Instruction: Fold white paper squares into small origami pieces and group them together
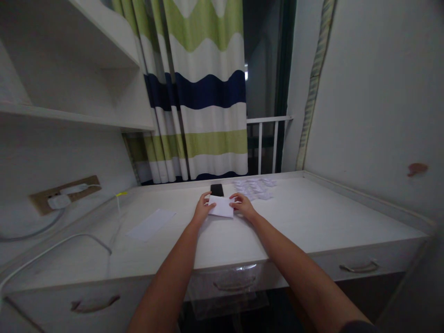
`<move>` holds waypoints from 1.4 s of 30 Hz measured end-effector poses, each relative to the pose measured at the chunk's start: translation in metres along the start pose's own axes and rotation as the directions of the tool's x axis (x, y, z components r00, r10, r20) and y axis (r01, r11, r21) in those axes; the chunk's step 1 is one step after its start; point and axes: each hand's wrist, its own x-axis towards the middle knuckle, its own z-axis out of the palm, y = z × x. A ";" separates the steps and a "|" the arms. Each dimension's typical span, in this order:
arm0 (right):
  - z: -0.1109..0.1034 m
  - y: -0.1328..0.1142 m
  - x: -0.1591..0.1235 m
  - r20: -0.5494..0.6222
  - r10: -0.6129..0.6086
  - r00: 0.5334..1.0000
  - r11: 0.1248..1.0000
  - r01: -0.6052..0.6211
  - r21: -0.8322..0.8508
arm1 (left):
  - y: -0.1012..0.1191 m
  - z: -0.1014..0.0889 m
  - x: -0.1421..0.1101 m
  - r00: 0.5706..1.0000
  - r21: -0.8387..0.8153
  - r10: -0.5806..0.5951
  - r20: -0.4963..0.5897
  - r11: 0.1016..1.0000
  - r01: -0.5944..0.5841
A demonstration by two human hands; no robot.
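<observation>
Between my two hands is a white sheet of paper (221,207), apparently folded, held just above the desk. My left hand (203,208) pinches its left edge, thumb on the near face. On the right edge, my right hand (244,206) grips the paper with thumb and fingers. Right behind the paper lies a black phone (217,189), its lower part covered from view. Several folded white paper pieces (255,188) are grouped on the desk beyond my right hand. To the left of my left hand a flat white sheet (151,224) rests on the desk.
The white desk (333,212) has drawers with handles along its front. At left, a wall socket (64,193) holds white plugs, and a cable (79,235) runs over the desk. A shelf (118,121) overhangs the left side. A striped curtain (211,92) hangs behind.
</observation>
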 end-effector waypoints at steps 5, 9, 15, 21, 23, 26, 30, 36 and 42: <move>-0.001 0.006 0.004 -0.017 0.037 0.999 0.997 -0.036 0.068 | 0.001 0.004 -0.001 0.982 -0.134 -0.187 -0.005 0.974 0.185; 0.000 0.008 0.006 0.010 0.047 0.999 0.997 -0.048 0.057 | 0.006 0.006 -0.006 0.959 -0.116 -0.260 0.110 0.955 0.272; 0.004 0.004 0.003 0.008 0.068 0.998 0.995 -0.068 0.075 | 0.008 0.008 -0.008 0.962 -0.089 -0.225 0.155 0.966 0.241; 0.009 -0.005 -0.002 0.061 0.128 0.990 0.988 -0.133 0.080 | 0.005 0.009 -0.005 0.982 -0.053 -0.170 0.082 0.983 0.175; 0.009 -0.006 -0.001 0.039 0.135 0.990 0.988 -0.138 0.066 | 0.005 0.008 -0.004 0.985 -0.038 -0.159 0.062 0.986 0.161; 0.008 -0.005 0.001 -0.018 0.146 0.989 0.987 -0.145 0.070 | 0.005 0.008 -0.003 0.988 -0.019 -0.141 0.057 0.990 0.142; 0.008 -0.004 0.001 -0.050 0.179 0.983 0.980 -0.173 0.095 | 0.004 0.008 -0.002 0.988 -0.018 -0.145 0.061 0.989 0.147; 0.008 -0.007 -0.001 -0.048 0.193 0.980 0.978 -0.188 0.092 | 0.001 0.009 -0.002 0.982 -0.057 -0.164 0.094 0.984 0.170; 0.007 -0.006 -0.001 -0.040 0.189 0.981 0.978 -0.184 0.096 | 0.002 0.009 -0.003 0.984 -0.021 -0.154 0.086 0.987 0.157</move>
